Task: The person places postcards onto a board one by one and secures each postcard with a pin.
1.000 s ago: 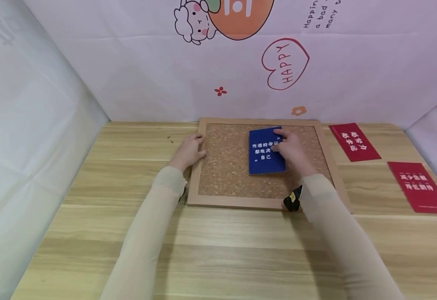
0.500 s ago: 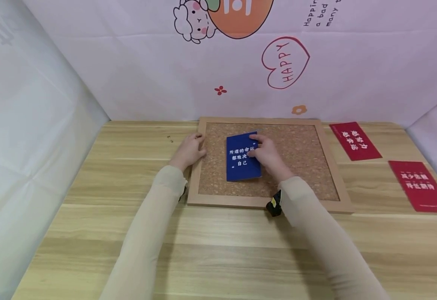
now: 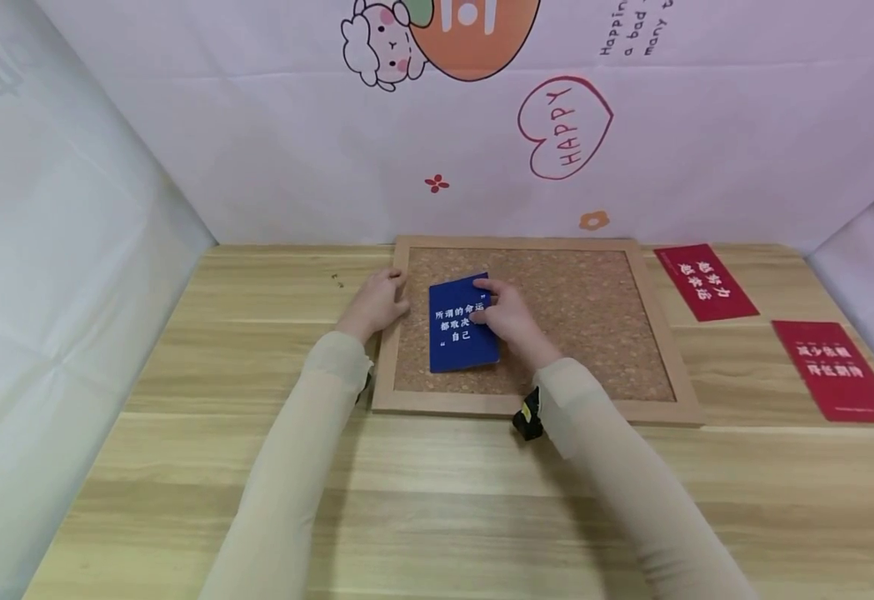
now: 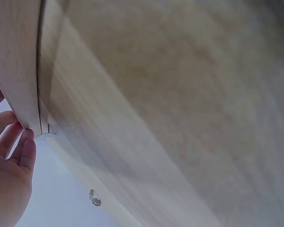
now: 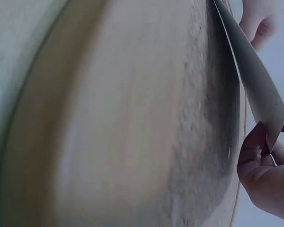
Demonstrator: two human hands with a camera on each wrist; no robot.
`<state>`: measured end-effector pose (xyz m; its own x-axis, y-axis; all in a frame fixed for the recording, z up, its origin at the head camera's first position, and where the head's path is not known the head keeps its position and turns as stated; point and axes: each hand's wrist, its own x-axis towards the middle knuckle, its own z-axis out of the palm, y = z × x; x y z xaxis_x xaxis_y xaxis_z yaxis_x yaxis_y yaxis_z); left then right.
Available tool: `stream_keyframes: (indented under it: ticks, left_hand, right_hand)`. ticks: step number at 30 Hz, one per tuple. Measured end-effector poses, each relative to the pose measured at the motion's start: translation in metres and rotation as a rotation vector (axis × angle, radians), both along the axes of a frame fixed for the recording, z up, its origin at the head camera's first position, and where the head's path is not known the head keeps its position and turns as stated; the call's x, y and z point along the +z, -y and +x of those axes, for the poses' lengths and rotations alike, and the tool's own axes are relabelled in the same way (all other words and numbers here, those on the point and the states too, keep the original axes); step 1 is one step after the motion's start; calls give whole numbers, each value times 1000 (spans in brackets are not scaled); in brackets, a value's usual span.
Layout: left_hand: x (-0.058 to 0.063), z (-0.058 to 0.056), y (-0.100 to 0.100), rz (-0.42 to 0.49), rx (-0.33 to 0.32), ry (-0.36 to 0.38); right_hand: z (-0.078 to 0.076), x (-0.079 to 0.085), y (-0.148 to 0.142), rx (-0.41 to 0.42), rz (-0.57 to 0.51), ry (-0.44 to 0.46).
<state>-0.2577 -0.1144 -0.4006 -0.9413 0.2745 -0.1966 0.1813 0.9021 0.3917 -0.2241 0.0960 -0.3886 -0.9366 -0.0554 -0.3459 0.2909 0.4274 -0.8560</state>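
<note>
A framed corkboard (image 3: 556, 325) lies flat on the table. My right hand (image 3: 513, 318) pinches the right side of a dark blue card (image 3: 455, 333) with white characters, over the left half of the cork. In the right wrist view, the card (image 5: 262, 85) is tilted and slightly bowed, its near part raised off the cork; my right hand (image 5: 265, 170) has its fingers curled at its edge. At the left of the frame, my left hand (image 3: 375, 307) rests with loosely bent fingers. The left wrist view has that hand's fingertips touching the wooden frame (image 4: 19, 56).
Two red cards, one upper (image 3: 705, 282) and one lower (image 3: 837, 371), lie right of the board. Small clear thumbtacks (image 4: 95, 197) lie on the table left of it; another (image 4: 48, 134) is near the frame. A printed white cloth (image 3: 294, 167) hangs behind the table.
My right hand has carried the blue card leftward and a little toward me, from right of the cork's middle to its left half. The left hand has stayed at the frame.
</note>
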Motion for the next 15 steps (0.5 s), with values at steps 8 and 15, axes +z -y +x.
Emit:
stream_keyframes:
  ticks: [8, 15]
  left_hand:
    - [1, -1, -1, 19, 9, 8]
    - [1, 0, 0, 47, 20, 15]
  right_hand:
    - [2, -6, 9, -11, -28, 25]
    - [2, -10, 17, 27, 40, -51]
